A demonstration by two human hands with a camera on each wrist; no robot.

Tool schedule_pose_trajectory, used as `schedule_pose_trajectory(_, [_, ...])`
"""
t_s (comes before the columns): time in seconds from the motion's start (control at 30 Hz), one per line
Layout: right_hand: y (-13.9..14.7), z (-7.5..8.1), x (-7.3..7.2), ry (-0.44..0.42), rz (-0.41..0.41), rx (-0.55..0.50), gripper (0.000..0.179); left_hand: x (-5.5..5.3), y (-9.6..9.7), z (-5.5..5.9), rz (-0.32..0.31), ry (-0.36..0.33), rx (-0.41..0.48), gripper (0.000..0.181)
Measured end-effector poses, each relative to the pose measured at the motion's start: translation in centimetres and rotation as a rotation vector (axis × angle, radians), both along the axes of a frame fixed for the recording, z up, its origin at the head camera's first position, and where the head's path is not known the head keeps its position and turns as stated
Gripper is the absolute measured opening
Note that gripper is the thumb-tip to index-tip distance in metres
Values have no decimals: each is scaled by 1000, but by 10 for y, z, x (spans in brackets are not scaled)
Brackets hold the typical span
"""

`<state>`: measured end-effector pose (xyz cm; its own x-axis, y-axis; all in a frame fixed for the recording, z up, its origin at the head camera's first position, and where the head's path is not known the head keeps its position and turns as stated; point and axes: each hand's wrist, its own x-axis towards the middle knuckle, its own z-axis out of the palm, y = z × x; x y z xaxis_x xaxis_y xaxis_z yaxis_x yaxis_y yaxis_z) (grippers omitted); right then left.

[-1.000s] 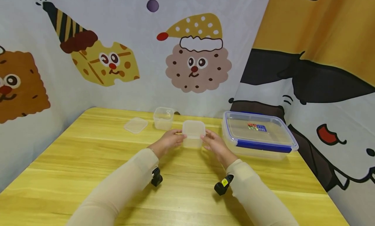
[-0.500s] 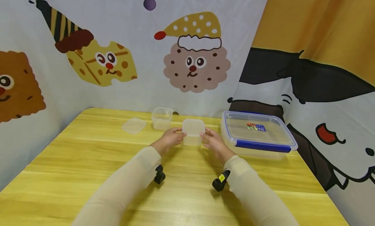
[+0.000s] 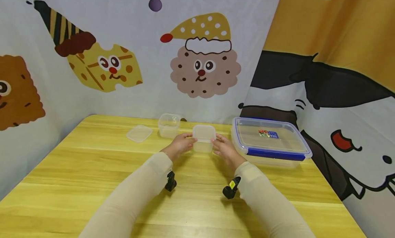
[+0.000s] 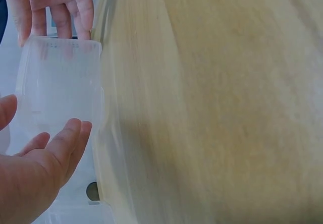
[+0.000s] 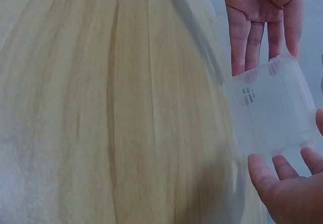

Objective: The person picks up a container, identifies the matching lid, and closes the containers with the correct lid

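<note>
Both hands hold a small clear plastic food container (image 3: 202, 147) between them, with a frosted lid (image 3: 204, 132) on its top. The left hand (image 3: 181, 144) grips its left side, thumb by the lid's front corner and fingers along the wall. On the opposite side the right hand (image 3: 226, 149) grips it in the same way. In the left wrist view the container (image 4: 63, 82) spans the gap between the two hands' fingertips. The right wrist view shows the container's wall (image 5: 272, 108) with small dark marks near one edge.
Behind the left hand stands a second, open clear container (image 3: 169, 125). A loose flat lid (image 3: 139, 133) lies left of it on the wooden table (image 3: 77, 169). To the right is a large clear box (image 3: 271, 138) with blue clips. A printed cloth (image 3: 123, 11) hangs behind.
The hands and the small container have shifted slightly away and to the right relative to the table. Their hold on it looks the same. The head view has turned a little.
</note>
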<state>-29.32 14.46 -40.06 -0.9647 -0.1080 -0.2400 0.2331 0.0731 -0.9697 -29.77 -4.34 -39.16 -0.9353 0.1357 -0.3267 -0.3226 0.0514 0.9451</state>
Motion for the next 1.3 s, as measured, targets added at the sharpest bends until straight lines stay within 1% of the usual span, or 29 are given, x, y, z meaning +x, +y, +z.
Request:
schedule_pose_trajectory(0.23, [0,-1,-2,-5,5,4,55,-2,-1,0,-11,1,-18,53])
schedule_pose_trajectory(0.43, [0,-3,-3,-15,14,-18,58,-2,-1,-1,-13,17,-29,52])
schedule_pose_trajectory(0.47, [0,0,-2,-16,19,-22,58,-3,-1,-2,-13,18,-33,53])
schedule_pose_trajectory(0.53, [0,-1,-3,-14,20,-27,58,-3,-1,-3,-13,18,-37,53])
schedule_pose_trajectory(0.67, [-1,-3,-4,-10,5,-20,57,-5,0,-4,-7,14,-38,53])
schedule_pose_trajectory(0.7, [0,-6,-6,-6,-2,-17,57,-4,0,-4,-6,13,-38,53])
schedule_pose_trajectory(0.9, [-1,-7,-5,5,-16,-3,56,-4,1,-3,-4,16,-47,51])
schedule_pose_trajectory(1.1, [-3,-8,-5,8,-77,13,55,-3,3,-3,-9,9,-48,51])
schedule_pose_trajectory(1.23, [-5,-8,-4,34,-132,14,58,-2,3,-2,-14,-1,-47,53])
schedule_pose_trajectory(1.3, [-5,-7,-3,63,-155,13,60,-1,4,-2,-16,-4,-55,55])
